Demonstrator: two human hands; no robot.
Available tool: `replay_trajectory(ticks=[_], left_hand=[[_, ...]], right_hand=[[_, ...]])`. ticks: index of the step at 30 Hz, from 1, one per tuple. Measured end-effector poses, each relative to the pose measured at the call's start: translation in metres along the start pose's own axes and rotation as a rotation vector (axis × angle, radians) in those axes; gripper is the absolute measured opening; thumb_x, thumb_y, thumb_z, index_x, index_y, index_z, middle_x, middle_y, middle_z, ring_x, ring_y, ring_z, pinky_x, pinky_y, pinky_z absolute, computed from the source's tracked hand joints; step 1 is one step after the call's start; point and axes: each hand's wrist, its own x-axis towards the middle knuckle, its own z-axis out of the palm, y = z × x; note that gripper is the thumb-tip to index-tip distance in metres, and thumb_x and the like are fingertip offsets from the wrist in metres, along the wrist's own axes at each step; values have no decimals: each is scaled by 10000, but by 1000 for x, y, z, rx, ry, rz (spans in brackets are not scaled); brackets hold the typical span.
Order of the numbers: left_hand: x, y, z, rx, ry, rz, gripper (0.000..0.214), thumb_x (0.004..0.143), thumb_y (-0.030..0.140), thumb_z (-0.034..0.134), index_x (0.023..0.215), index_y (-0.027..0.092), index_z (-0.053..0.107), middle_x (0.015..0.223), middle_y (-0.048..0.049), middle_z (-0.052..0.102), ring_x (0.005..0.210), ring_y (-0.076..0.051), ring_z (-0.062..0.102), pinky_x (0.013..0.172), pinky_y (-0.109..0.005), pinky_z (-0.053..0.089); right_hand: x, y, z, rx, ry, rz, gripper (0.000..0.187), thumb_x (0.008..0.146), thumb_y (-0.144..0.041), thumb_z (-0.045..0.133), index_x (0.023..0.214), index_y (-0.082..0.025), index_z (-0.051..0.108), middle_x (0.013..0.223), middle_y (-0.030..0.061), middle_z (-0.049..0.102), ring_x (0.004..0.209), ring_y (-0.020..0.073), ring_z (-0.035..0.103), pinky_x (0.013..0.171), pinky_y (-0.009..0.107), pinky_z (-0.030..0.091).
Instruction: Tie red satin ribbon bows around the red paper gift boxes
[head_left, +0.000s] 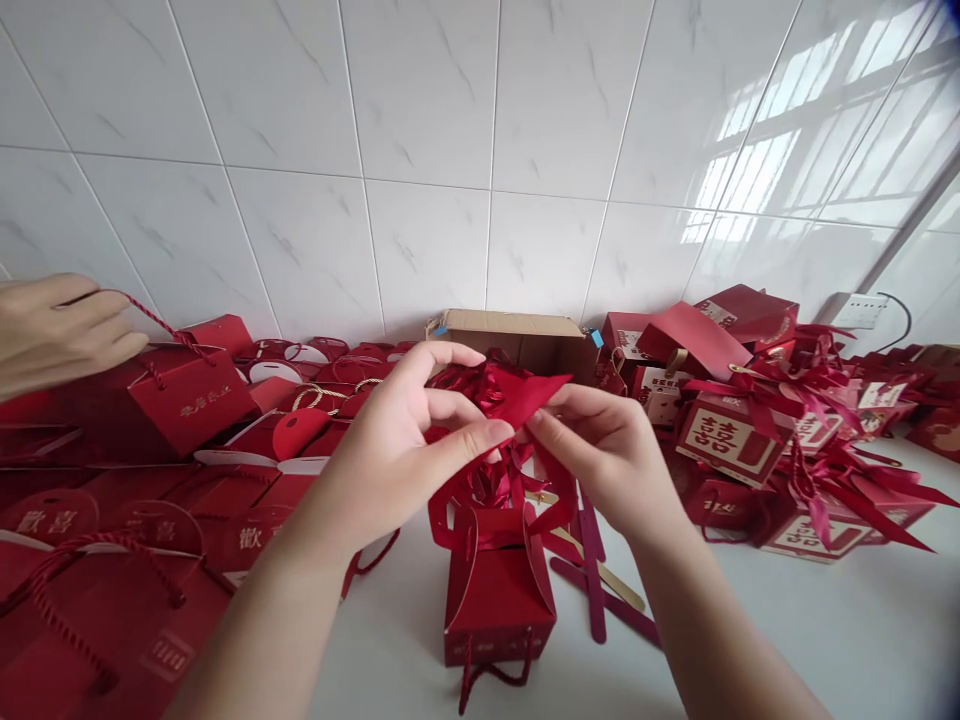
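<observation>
My left hand (pixel 405 440) and my right hand (pixel 600 445) both pinch a red ribbon (pixel 525 395) between thumb and fingers, held up above a small red gift box (pixel 499 590) that stands on the white surface. Ribbon loops hang from my fingers down to the box's open top. The rest of the ribbon is partly hidden behind my hands.
Another person's hand (pixel 56 330) at the far left holds the cord of a red bag (pixel 191 395). Red bags and flat boxes cover the left side. A cardboard box (pixel 517 335) stands at the tiled wall. Ribboned red boxes (pixel 731 440) pile on the right. Loose ribbon strips (pixel 600 590) lie beside the box.
</observation>
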Motion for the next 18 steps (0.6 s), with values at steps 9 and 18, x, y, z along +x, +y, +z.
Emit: replay_trajectory(ticks=[9, 18], left_hand=[[5, -7, 3, -45, -129, -66, 456, 789, 339, 710, 1161, 282, 452, 845, 6, 715, 761, -174, 706, 669, -260, 540], [15, -36, -12, -330, -390, -357, 128, 888, 269, 579, 980, 192, 536, 833, -7, 654, 817, -126, 663, 770, -239, 484]], right_hand=[[2, 3, -1, 78, -228, 36, 198, 876, -330, 618, 836, -159, 710, 562, -33, 558, 457, 67, 489, 444, 181, 430], [10, 25, -19, -323, -368, -311, 158, 919, -227, 565, 914, -186, 717, 836, 23, 691, 763, 116, 611, 724, 228, 487]])
